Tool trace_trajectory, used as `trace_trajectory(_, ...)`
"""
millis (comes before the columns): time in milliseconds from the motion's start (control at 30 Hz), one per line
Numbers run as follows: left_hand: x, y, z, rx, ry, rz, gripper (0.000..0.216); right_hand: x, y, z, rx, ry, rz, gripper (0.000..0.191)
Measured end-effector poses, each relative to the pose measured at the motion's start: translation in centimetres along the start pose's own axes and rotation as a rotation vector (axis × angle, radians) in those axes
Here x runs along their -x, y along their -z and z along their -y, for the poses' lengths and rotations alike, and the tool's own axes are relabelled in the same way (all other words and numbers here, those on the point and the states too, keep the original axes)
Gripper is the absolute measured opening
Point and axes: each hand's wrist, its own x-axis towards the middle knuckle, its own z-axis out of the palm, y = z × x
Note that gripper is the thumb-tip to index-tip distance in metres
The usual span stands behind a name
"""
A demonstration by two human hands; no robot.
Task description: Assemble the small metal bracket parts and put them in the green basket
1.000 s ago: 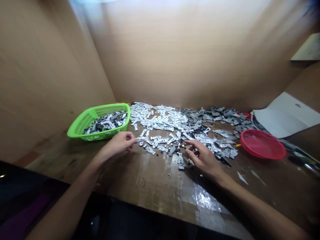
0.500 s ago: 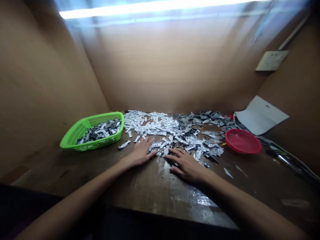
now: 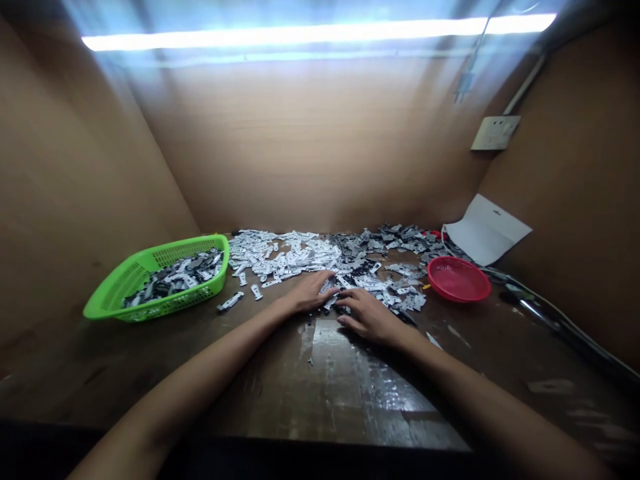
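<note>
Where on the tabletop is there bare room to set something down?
Two patches of brown tabletop look free: between the left forearm and right forearm, barring one tiny loose piece, and in front of the perforated green plastic basket, outside the left forearm. Crowded: the back, where flat silvery metal parts spread from basket to round red plastic bowl.

No legible text, pale marks (image 3: 453,270) in red bowl (image 3: 464,292), unreadable

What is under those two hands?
Behind the left hand and right hand, small pale and dark parts spread across the table, a few showing in the gap between them. Whatever lies directly beneath each hand is covered, so I can't tell.
</note>
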Motion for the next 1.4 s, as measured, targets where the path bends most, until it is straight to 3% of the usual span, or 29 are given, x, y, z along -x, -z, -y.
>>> trace_trajectory(100, -0.8, 0.4, 0.1, -0.045, 0.024, -0.042, 0.045, -0.2, 0.3, -0.6, -0.028, -0.015, -0.067, 0.029)
trace_trajectory(200, -2.2, 1.6, 1.5, -0.118, 0.154, -0.137, 0.043, -0.5, 0.2, -1.1, -0.054, -0.068, -0.140, 0.025)
trace_trajectory(300, -5.0, 2.8, 3.1, -0.151, 0.267, -0.141, 0.046, -0.8, -0.3, -1.4, -0.076, -0.114, -0.191, 0.022)
trace_trajectory(433, -10.5, 2.9, 3.7, -0.147, 0.293, -0.077, 0.051, -1.2, -0.9, -1.4, -0.099, -0.130, -0.225, 0.021)
trace_trajectory(667, -19.3, 1.1, 3.4, -0.104, 0.389, 0.090, 0.084, -1.4, -1.3, -1.5, -0.059, -0.136, -0.229, 0.021)
trace_trajectory(833, -22.6, 0.2, 4.2, -0.075, 0.318, 0.186, 0.069, -1.3, -1.6, -2.4, -0.026, -0.168, -0.209, 0.021)
trace_trajectory(967, -22.8, -0.6, 3.9, -0.047, 0.200, 0.224, 0.055, -1.2, -1.7, -2.8, -0.013, -0.159, -0.195, 0.020)
trace_trajectory(1100, -21.2, -0.4, 2.2, -0.015, 0.089, 0.227, 0.049, -1.1, -1.7, -2.8, -0.028, -0.145, -0.195, 0.019)
trace_trajectory(1400, -12.3, 2.3, -1.7, 0.049, -0.122, 0.237, 0.042, -0.8, -1.2, -3.0, -0.009, -0.127, -0.180, 0.018)
